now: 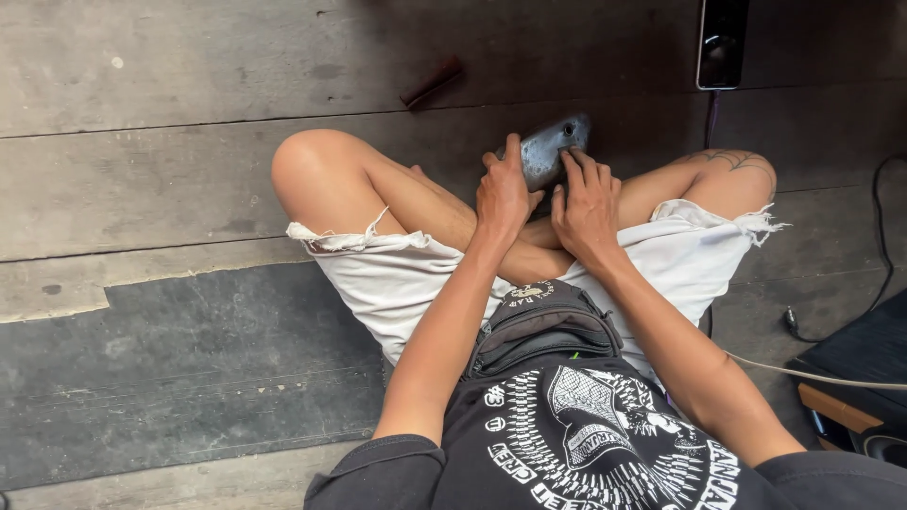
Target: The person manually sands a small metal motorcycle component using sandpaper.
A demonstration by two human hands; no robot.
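A grey metal piece (553,146) is gripped by the left hand (504,194) at its seven o'clock edge and pressed by the right hand's (586,203) fingertips over the crossed legs. Its surface looks dull and patchy, so rubbing seems unfinished. A phone (723,42) lies at one o'clock, a brown stick (431,81) at eleven.

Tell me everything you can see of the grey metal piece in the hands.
The metal piece is dull grey, rounded and smooth, like a cast cover, with a small dark hole near its far end. It rests above the crossed legs, far end tilted up to the right. The left hand grips its near left edge; the right hand presses fingers on its top. Its underside is hidden.
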